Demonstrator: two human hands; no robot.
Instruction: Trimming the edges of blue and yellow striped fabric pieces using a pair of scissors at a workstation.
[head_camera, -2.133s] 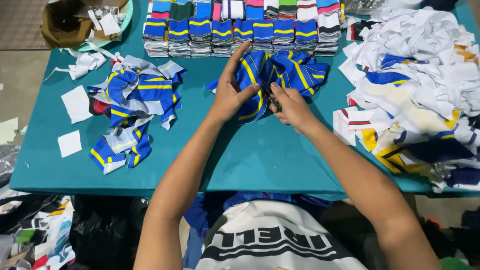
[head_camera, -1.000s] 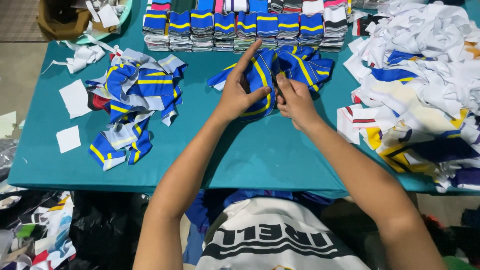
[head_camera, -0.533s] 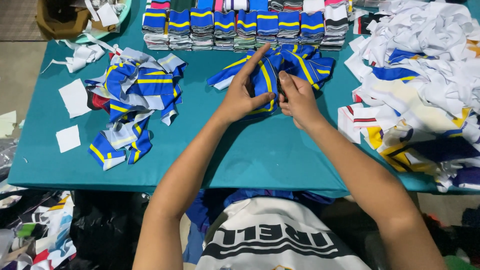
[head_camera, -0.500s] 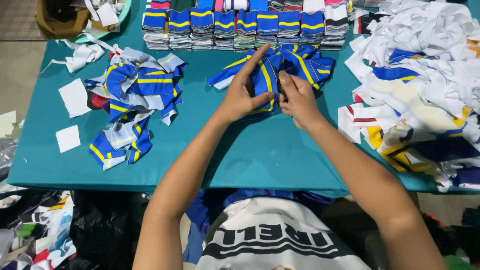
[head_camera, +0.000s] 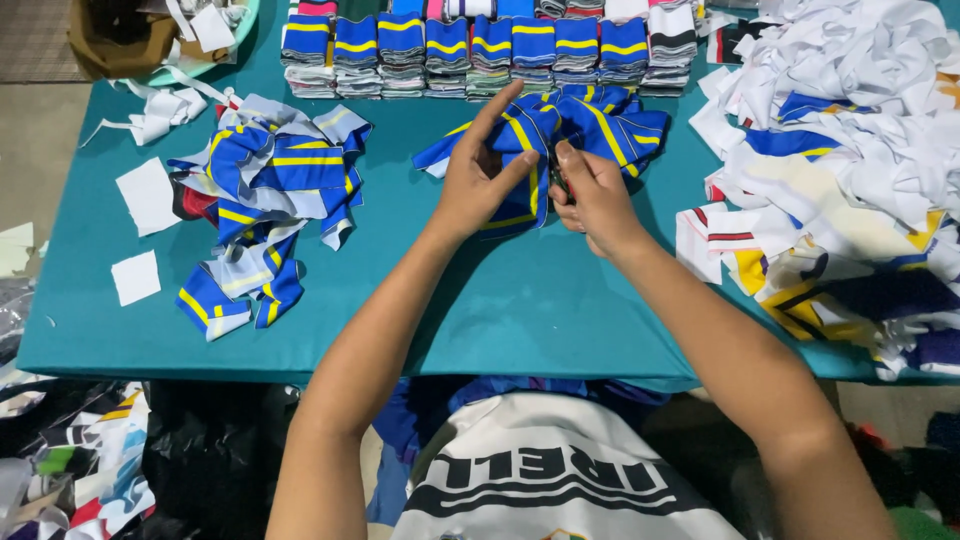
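Resting under both hands (head_camera: 540, 185), blue yellow-striped fabric bundle (head_camera: 590, 120) lies rumpled

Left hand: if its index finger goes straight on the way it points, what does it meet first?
Probably the row of folded blue-and-yellow stacks at the far table edge; the left hand points up-right over the blue striped bundle. Depth is unclear.

1. Both forearms are bare, with no sleeves in view; the left hand (head_camera: 478, 178) and right hand (head_camera: 596, 196) wear no gloves;
2. The white shirt (head_camera: 540, 485) carries large black lettering, with blue fabric above it.
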